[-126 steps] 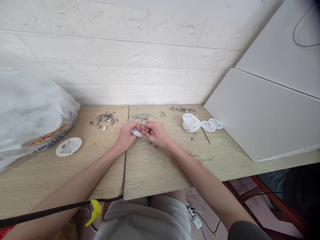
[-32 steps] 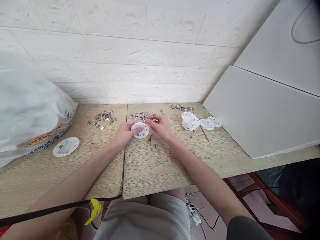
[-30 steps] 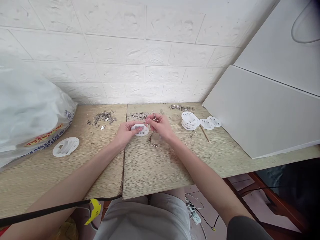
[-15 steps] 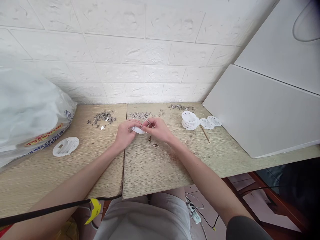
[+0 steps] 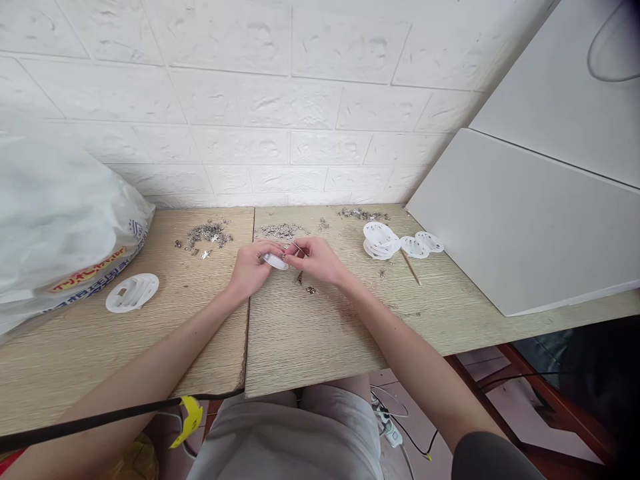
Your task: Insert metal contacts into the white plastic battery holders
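Near the middle of the wooden table, my left hand (image 5: 251, 268) grips a white plastic disc (image 5: 276, 261) by its left edge. My right hand (image 5: 317, 259) is closed at the disc's right edge, pinching a thin metal tool (image 5: 299, 247) that points up and to the left. A tiny metal piece seems to be at its fingertips, too small to make out. Behind the hands lies a pile of small silver parts (image 5: 280, 231). Just below the right hand are a few darker small pieces (image 5: 311, 290).
More metal parts (image 5: 210, 235) lie at left and others (image 5: 363, 214) at the back right. Stacked white discs (image 5: 381, 241) sit beside a wooden stick (image 5: 411, 268). Another disc (image 5: 132, 293) rests near a plastic bag (image 5: 65, 227). A grey panel (image 5: 525, 220) stands at right.
My right hand has shifted very slightly at the disc's edge, and the disc's tilt has changed a little. My left hand still holds it in nearly the same place.
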`<state>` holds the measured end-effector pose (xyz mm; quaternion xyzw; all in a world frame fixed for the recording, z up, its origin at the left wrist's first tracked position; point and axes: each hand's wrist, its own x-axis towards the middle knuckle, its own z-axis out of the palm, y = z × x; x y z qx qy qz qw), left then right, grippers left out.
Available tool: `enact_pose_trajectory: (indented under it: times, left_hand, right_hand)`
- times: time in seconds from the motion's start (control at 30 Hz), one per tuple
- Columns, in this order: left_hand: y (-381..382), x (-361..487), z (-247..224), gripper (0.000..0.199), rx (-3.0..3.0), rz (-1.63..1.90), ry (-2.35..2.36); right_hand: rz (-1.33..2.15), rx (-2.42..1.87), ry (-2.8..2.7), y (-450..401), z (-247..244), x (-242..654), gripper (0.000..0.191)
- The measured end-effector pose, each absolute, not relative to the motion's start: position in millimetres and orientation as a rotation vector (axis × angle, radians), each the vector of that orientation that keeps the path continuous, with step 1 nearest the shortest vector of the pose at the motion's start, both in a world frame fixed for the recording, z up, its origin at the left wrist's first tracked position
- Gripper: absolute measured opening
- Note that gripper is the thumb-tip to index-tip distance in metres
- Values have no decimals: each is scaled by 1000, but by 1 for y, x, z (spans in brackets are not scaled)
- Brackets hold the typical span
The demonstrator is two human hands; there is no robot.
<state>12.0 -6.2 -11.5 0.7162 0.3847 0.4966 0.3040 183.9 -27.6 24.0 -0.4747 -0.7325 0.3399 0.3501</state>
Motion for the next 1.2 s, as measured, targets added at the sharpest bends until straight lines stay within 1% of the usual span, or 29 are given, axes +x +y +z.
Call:
enact_pose_trajectory:
  times: [0.43, 0.7, 0.83, 1.03, 1.2]
  left_hand:
    - [-7, 11, -13, 9, 1852, 1276, 1056]
    - [-6, 11, -14, 11, 1860, 1259, 1087]
    - [-5, 10, -15, 12, 1872, 1249, 1068]
    - [-5, 10, -14, 13, 1920, 1252, 1052]
    - [-3, 9, -15, 17, 1985, 1225, 1025]
  right_hand:
    - [965, -1250, -1820, -30, 23, 180, 14]
    - [871, -1220, -1892, -28, 21, 181, 14]
    - [757, -1230, -1968, -28, 22, 181, 10]
    - [482, -1194, -2191, -31, 24, 183, 11]
    - [405, -1212, -2235, -34, 28, 183, 13]
